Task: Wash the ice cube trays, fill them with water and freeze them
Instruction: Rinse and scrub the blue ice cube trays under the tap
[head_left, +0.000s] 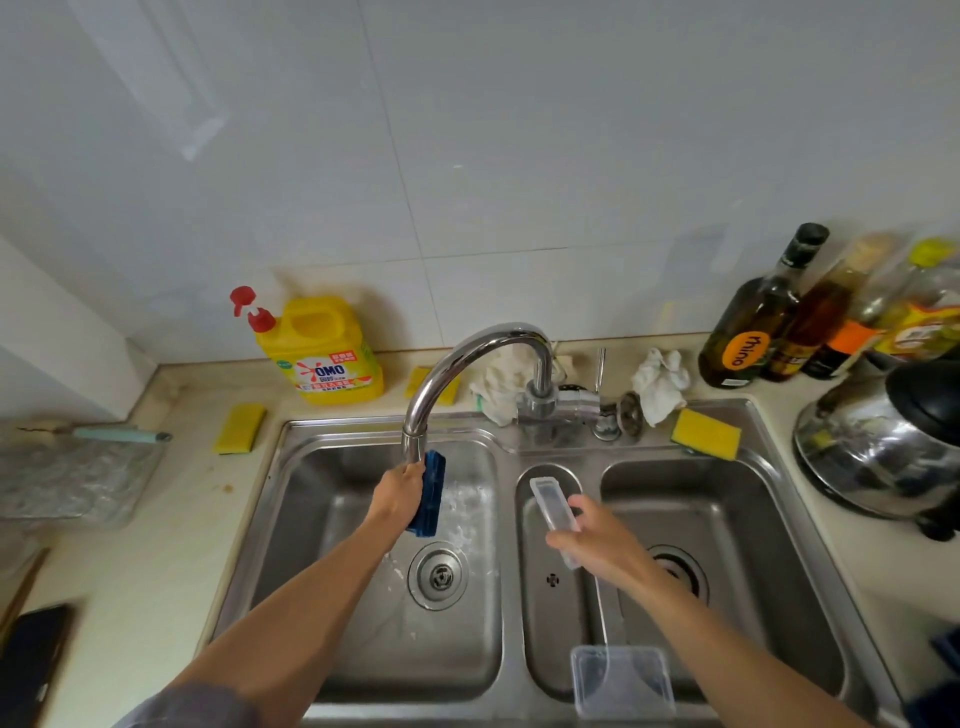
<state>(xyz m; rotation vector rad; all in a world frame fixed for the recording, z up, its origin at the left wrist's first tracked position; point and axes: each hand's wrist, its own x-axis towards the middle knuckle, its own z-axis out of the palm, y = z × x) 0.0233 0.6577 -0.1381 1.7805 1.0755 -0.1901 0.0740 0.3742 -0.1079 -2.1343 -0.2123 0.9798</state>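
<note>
The pale surface (171, 519) carries a stainless steel sink (509, 649) set along its near edge, with a large basin on the left, a large one on the right and a narrow one between them. A steel kettle (878, 457) with a black lid stands at the surface's right edge. The curved faucet (467, 358) rises from the sink's back rim and arcs over the left basin. A yellow detergent jug (327, 353) with a red pump sits against the back wall, left of the faucet. A row of oil and sauce bottles (748, 332) fills the back right corner. A clear plastic container (621, 680) lies in the narrow basin at its near end.

The left hand (400, 493) grips a blue ice cube tray (431, 493), held on edge just under the faucet's spout, over the left basin. The right hand (597, 540) is wrapped round a clear plastic tray (553, 506), tilted over the narrow basin. Whether this is a tray or a lid cannot be told. The hands are well apart.

One yellow sponge (240, 427) lies left of the sink. Another sponge (706, 433) rests on the sink's back rim. A crumpled white cloth (662, 384) sits beside it.
</note>
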